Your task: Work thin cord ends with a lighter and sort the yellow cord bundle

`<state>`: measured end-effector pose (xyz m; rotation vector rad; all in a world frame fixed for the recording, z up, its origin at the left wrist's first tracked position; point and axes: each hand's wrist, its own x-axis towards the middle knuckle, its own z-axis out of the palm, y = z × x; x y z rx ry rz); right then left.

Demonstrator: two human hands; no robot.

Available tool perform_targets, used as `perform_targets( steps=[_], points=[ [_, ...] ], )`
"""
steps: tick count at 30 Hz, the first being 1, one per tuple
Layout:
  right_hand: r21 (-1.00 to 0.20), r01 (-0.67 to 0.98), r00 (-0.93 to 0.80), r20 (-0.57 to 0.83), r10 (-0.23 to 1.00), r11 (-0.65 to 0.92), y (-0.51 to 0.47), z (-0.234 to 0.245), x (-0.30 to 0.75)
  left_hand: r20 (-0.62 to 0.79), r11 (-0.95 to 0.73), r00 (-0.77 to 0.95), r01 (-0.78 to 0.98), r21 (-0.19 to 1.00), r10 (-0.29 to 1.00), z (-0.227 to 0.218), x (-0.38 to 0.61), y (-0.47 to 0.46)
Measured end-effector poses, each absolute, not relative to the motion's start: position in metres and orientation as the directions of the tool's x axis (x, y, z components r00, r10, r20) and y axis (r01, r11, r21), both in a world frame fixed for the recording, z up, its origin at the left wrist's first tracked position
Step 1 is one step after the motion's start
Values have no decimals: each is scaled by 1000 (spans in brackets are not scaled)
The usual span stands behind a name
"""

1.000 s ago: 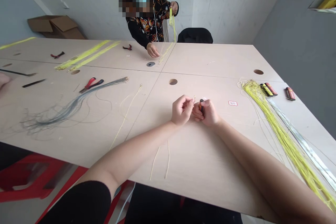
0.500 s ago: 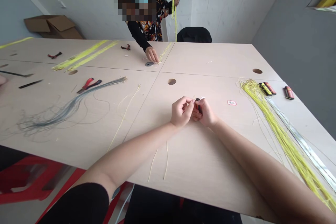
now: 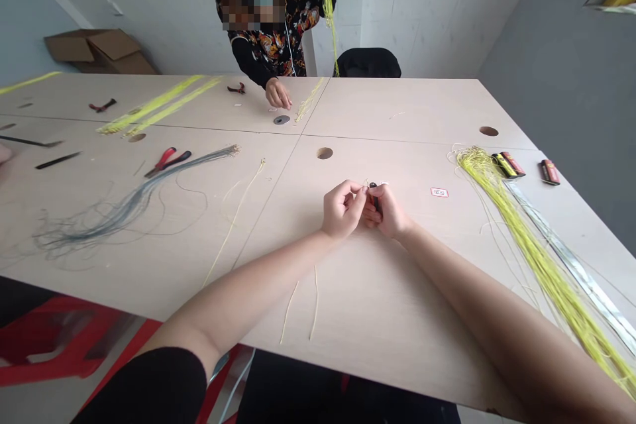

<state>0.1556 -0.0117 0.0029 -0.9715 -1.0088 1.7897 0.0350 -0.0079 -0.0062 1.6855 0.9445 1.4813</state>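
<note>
Near the frame's centre, the left hand [image 3: 342,209] pinches a thin cord [image 3: 367,183] just beside the small lighter [image 3: 373,197] clasped in the right hand [image 3: 388,212].

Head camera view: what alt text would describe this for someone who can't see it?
Two bare hands meet over a pale wooden table, the right hand gripping a small orange-and-black object, the left hand pinched beside it. A yellow cord bundle lies right, a grey cord bundle and red-handled pliers left. Opposite, a co-worker holds up yellow strands.
</note>
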Motion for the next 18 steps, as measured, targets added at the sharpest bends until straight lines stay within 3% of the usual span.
perform_targets(
  steps=[11,18],
  points=[
    [-899,-292,-321,-231,919,-328,-12,5,155,513,-520,96,85,850,853,-6,35,-7],
    [-910,-365,-251,-110,962,-199,-14,1,156,494,-497,55,62,865,868,-5,36,-6]
  ],
)
